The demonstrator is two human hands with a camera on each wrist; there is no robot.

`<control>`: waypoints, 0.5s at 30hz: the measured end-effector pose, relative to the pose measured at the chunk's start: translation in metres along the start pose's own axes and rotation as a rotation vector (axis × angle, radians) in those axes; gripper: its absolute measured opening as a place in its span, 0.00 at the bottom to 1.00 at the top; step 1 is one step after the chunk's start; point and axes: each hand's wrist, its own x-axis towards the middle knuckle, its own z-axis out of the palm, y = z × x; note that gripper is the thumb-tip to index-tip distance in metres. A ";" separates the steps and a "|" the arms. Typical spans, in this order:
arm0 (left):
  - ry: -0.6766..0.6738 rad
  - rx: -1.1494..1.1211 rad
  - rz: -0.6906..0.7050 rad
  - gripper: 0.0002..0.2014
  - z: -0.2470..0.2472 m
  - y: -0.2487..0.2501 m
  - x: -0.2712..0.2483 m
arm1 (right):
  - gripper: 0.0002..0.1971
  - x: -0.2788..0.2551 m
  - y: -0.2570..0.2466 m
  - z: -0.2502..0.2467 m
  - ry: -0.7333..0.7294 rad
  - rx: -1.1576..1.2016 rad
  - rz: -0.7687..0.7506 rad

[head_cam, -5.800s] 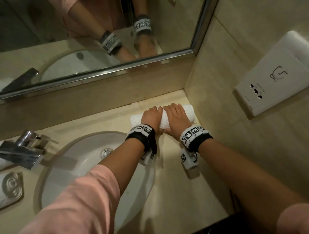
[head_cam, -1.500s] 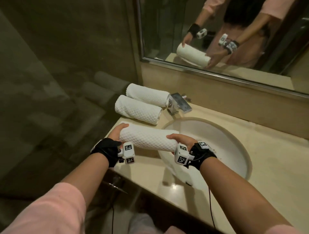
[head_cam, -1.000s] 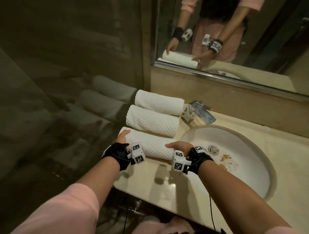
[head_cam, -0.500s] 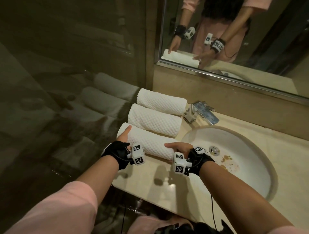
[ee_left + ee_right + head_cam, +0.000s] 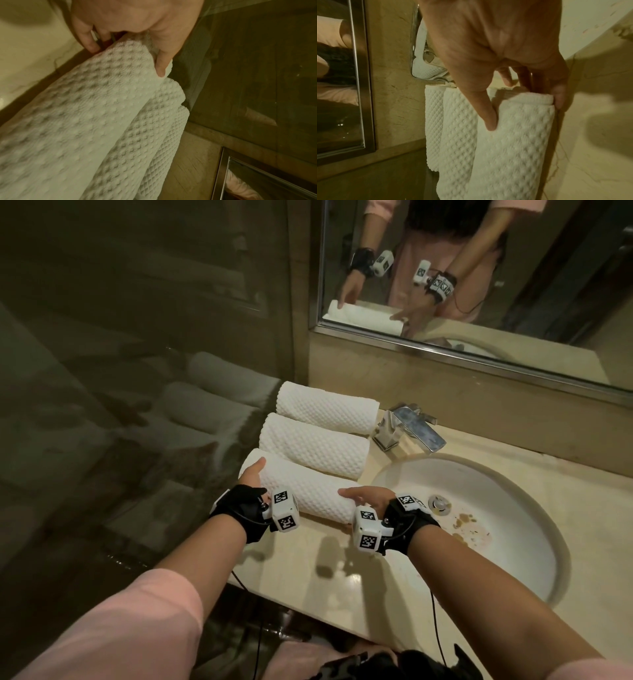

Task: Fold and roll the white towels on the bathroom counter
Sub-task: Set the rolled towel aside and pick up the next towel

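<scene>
At frame centre, left hand and right hand gripping opposite ends of rolled towel, long axis lying left-right, touching middle roll.

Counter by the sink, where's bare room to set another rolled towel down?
Bare counter lies in front of the nearest rolled towel, between it and the front edge, left of the basin. Crowded: three rolls fill the strip from the mirror wall forward, beside the faucet.
</scene>
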 end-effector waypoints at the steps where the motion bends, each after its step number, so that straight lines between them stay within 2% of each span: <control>1: -0.004 -0.003 -0.004 0.20 0.002 0.003 0.000 | 0.37 0.005 0.000 0.001 0.014 0.035 0.006; 4: -0.007 0.010 0.017 0.20 0.006 0.012 -0.001 | 0.46 0.025 -0.006 0.001 0.039 0.100 -0.033; 6: 0.002 0.016 0.037 0.20 0.010 0.018 -0.001 | 0.47 0.037 -0.014 0.000 0.066 0.129 -0.089; 8: 0.005 0.009 0.041 0.20 0.013 0.025 -0.001 | 0.52 0.032 -0.022 0.002 0.083 0.144 -0.120; 12: 0.005 0.025 0.035 0.21 0.020 0.037 0.006 | 0.48 0.032 -0.032 0.002 0.068 0.194 -0.147; 15: 0.015 0.024 0.019 0.22 0.023 0.044 0.008 | 0.53 0.039 -0.036 0.004 0.033 0.215 -0.159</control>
